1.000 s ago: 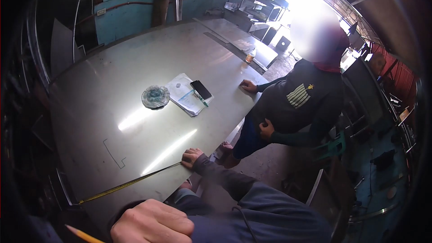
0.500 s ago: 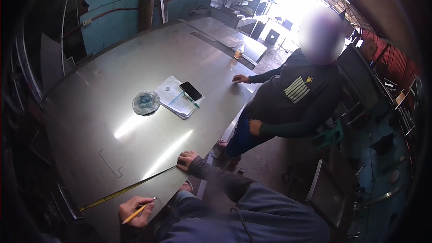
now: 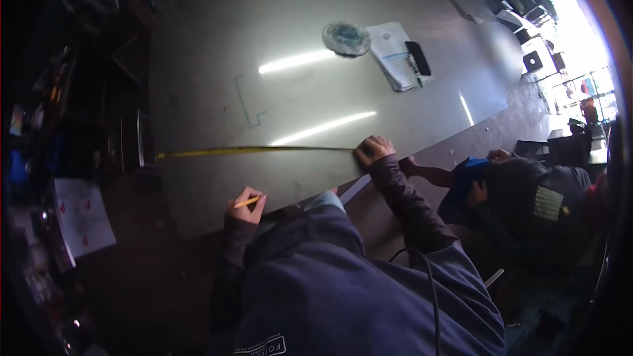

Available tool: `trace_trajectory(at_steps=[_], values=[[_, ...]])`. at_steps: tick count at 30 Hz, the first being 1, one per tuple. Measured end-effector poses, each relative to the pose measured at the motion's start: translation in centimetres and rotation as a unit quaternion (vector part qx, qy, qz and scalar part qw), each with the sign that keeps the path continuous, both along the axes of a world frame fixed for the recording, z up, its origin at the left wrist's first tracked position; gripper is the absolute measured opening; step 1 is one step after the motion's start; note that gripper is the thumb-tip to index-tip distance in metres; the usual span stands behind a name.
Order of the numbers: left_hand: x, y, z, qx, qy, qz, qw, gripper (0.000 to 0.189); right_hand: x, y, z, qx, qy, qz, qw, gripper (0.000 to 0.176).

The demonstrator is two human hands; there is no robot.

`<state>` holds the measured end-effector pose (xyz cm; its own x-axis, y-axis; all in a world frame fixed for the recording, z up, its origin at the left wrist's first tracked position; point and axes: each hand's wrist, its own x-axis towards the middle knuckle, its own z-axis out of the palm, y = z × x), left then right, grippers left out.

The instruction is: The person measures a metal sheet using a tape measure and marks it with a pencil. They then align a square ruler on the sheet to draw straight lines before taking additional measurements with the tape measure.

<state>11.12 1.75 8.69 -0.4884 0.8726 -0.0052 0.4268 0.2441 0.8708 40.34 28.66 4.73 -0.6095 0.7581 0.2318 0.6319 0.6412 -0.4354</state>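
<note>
Fingers of my left hand (image 3: 251,209) pinch a pencil (image 3: 245,203) at the metal sheet (image 3: 297,102) edge. My right hand (image 3: 373,151) is curled tight, pinning the tape measure (image 3: 250,151) against the sheet.

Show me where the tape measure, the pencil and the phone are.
tape measure (image 3: 250,151), head view, middle of the yellow blade.
pencil (image 3: 248,202), head view, yellow shaft.
phone (image 3: 417,58), head view, dark screen.
</note>
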Motion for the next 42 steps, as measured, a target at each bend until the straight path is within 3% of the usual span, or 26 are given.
trace_trajectory(at_steps=[7,15,21,24,29,32,35,38,42], values=[[0.6,2.1,0.8,-0.054,0.018,-0.022,0.998,0.013,-0.3,0.1,0.7,-0.005,-0.005,0.011,1.000,0.018],[2.6,6.9,-0.8,-0.013,0.051,-0.065,0.996,0.017,-0.4,0.2,0.8,0.015,0.015,0.007,1.000,0.017],[3.3,8.3,-1.8,-0.039,0.148,-0.102,0.983,0.020,0.1,0.8,-0.1,0.011,0.003,0.007,1.000,0.019],[4.1,7.9,-2.1,-0.079,0.134,-0.180,0.971,0.019,0.4,0.9,-0.5,0.013,-0.003,0.001,1.000,0.021],[3.9,8.7,-1.7,-0.043,0.170,-0.133,0.975,0.016,0.5,0.6,-0.6,0.025,0.007,-0.001,1.000,0.021],[4.1,8.3,-1.9,-0.050,0.183,-0.207,0.960,0.017,0.3,1.0,-0.7,0.017,0.002,0.003,1.000,0.021],[4.0,9.0,-1.8,-0.013,0.226,-0.153,0.962,0.017,0.3,0.9,-1.0,0.012,0.000,0.002,1.000,0.021],[6.0,7.6,-1.8,-0.036,0.243,-0.183,0.952,0.016,0.4,0.8,-0.7,0.023,0.001,-0.003,1.000,0.021],[4.5,8.0,-1.8,-0.025,0.235,-0.136,0.962,0.017,0.1,1.0,-0.7,0.022,0.007,-0.001,1.000,0.021]])
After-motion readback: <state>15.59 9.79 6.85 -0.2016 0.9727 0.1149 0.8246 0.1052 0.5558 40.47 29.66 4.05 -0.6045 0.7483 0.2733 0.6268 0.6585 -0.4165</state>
